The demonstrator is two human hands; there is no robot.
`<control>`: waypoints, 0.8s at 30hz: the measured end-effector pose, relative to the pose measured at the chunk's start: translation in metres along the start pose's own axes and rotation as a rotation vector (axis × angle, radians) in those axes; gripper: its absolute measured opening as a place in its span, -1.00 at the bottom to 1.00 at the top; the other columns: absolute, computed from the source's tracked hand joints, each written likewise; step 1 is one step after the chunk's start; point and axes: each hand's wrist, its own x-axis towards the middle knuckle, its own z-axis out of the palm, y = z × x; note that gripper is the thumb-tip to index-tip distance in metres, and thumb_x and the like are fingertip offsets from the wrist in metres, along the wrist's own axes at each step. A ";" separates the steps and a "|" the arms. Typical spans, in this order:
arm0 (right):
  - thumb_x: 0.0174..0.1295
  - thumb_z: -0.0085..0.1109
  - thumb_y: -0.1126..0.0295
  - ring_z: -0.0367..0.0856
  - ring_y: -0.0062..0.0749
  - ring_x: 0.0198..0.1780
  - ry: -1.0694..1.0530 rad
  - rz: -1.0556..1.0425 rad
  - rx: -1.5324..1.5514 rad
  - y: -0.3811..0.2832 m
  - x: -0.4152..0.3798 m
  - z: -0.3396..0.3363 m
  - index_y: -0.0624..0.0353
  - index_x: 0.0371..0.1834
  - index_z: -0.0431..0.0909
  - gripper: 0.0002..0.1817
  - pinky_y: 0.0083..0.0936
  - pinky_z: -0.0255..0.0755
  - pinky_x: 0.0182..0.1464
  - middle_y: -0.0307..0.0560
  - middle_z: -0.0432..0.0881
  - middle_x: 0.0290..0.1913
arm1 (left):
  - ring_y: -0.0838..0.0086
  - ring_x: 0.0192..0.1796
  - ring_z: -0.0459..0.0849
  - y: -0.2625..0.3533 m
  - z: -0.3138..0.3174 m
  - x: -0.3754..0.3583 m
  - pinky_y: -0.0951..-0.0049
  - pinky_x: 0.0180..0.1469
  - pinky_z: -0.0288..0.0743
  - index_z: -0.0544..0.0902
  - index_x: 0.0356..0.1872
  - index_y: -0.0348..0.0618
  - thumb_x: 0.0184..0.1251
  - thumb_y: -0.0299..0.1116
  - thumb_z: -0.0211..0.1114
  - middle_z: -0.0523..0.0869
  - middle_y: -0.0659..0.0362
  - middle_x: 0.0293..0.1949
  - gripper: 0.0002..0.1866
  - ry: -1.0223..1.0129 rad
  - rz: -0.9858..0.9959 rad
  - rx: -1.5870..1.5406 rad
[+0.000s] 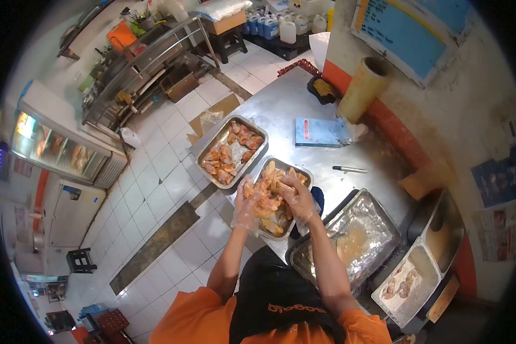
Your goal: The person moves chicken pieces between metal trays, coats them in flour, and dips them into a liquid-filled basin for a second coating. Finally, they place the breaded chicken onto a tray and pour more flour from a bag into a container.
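My left hand (246, 202) and my right hand (297, 198) both wear clear plastic gloves. Between them they grip a cluster of raw, seasoned chicken pieces (267, 198), with the fingers curled around it. Directly beneath is a metal tray (310, 171) holding more chicken, partly covered by my hands. Beyond my left hand, a second metal tray (261, 133) contains reddish marinated chicken pieces (220, 159) spread over its bottom. A large shallow metal pan (385, 221) with some liquid in it lies to the right of my right arm.
Farther along the steel table (269, 103) are a blue box (317, 132), a marker (350, 169) and a roll of plastic film (365, 86) by the wall. At right, a deep container (423, 259) holds white powder and a few pieces. Tiled floor (177, 183) lies left.
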 end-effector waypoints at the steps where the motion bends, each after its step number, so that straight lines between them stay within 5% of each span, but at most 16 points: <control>1: 0.40 0.26 0.26 0.72 -0.13 0.12 0.013 0.006 -0.058 -0.006 -0.004 0.000 0.33 0.24 0.57 -0.55 -0.38 0.53 0.21 0.25 0.67 0.20 | 0.34 0.37 0.49 -0.002 -0.003 0.002 0.26 0.36 0.50 0.30 0.49 -0.14 0.31 -0.41 0.42 0.45 0.10 0.37 -0.26 0.000 0.011 -0.023; 7: 0.48 0.15 0.23 0.77 -0.06 -0.10 0.220 -0.192 -0.144 -0.039 -0.023 -0.001 0.29 0.01 0.67 -0.68 -0.35 0.51 0.20 0.19 0.73 0.10 | 0.29 0.28 0.58 0.025 -0.003 -0.006 0.21 0.27 0.59 0.30 0.51 -0.04 0.29 -0.41 0.44 0.48 0.10 0.32 -0.23 0.010 -0.108 -0.175; 10: 0.49 0.17 0.26 0.72 -0.38 -0.03 0.169 -0.268 -0.005 -0.053 -0.029 0.005 0.25 0.01 0.68 -0.72 -0.46 0.53 0.10 0.04 0.77 -0.04 | 0.32 0.20 0.64 0.032 0.009 -0.009 0.23 0.18 0.66 0.31 0.51 -0.02 0.28 -0.41 0.45 0.54 0.12 0.26 -0.23 0.016 -0.095 -0.186; 13: 0.51 0.13 0.24 0.66 -0.33 0.06 -0.216 0.028 -0.125 -0.041 -0.025 0.017 0.29 0.09 0.63 -0.67 -0.41 0.48 0.19 0.07 0.72 0.05 | 0.38 0.13 0.68 0.023 0.023 -0.010 0.38 0.11 0.67 0.36 0.46 -0.17 0.35 -0.34 0.40 0.64 0.13 0.16 -0.32 -0.035 -0.057 -0.161; 16: 0.54 0.07 0.22 0.59 -0.26 0.12 -0.037 -0.125 -0.050 -0.030 -0.031 0.033 0.36 0.20 0.53 -0.59 -0.34 0.43 0.24 0.14 0.66 0.08 | 0.39 0.11 0.69 0.029 0.041 -0.014 0.39 0.11 0.67 0.38 0.44 -0.20 0.33 -0.37 0.41 0.64 0.13 0.14 -0.33 0.020 -0.185 -0.161; 20: 0.36 0.10 0.33 0.46 0.19 0.34 -0.193 -0.103 -0.264 -0.063 -0.033 0.013 0.44 0.33 0.36 -0.46 -0.19 0.31 0.39 0.40 0.53 0.22 | 0.42 0.08 0.66 0.034 0.039 -0.013 0.43 0.14 0.61 0.35 0.40 -0.18 0.21 -0.51 0.39 0.62 0.12 0.12 -0.30 -0.132 -0.149 0.045; 24: 0.29 0.09 0.33 0.27 0.42 0.45 -0.032 -0.338 -0.301 -0.055 -0.031 0.024 0.47 0.27 0.34 -0.45 -0.07 0.12 0.51 0.54 0.42 0.31 | 0.41 0.10 0.65 0.024 0.036 -0.011 0.41 0.14 0.63 0.35 0.39 -0.19 0.22 -0.56 0.24 0.60 0.09 0.14 -0.35 -0.134 -0.185 -0.109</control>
